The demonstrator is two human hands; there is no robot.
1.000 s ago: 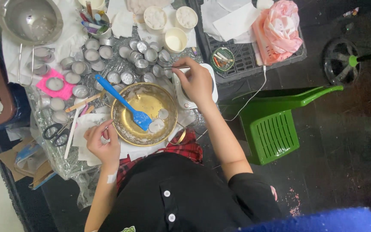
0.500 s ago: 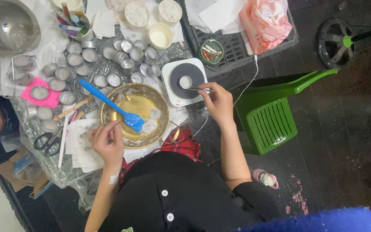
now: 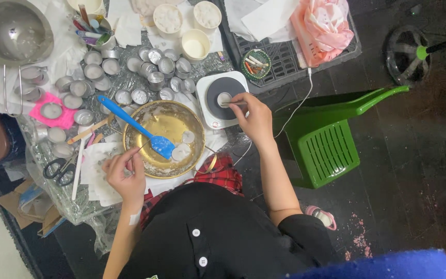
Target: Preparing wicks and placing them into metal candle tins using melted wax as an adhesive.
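Note:
My right hand (image 3: 253, 120) pinches thin metal tongs whose tips grip a small round tin cup (image 3: 224, 98) sitting on the dark disc of a small white hot plate (image 3: 221, 98). My left hand (image 3: 124, 174) rests at the near left rim of a gold metal bowl (image 3: 163, 138) and pinches a thin stick that reaches into it. In the bowl lie two white wax discs (image 3: 182, 148) and a blue silicone spatula (image 3: 139, 127), its handle pointing up-left.
Several empty tin cups (image 3: 148, 72) cover the plastic-lined table behind the bowl. A pink holder (image 3: 52, 111), scissors (image 3: 59, 169), a steel bowl (image 3: 14, 28), paper cups of wax (image 3: 196, 44), a black crate (image 3: 290, 57), a green stool (image 3: 326, 139) and a fan base (image 3: 409, 51) surround me.
My right hand has drawn back from the far cups to the hot plate and set the tin on its disc. The left hand stays at the bowl rim.

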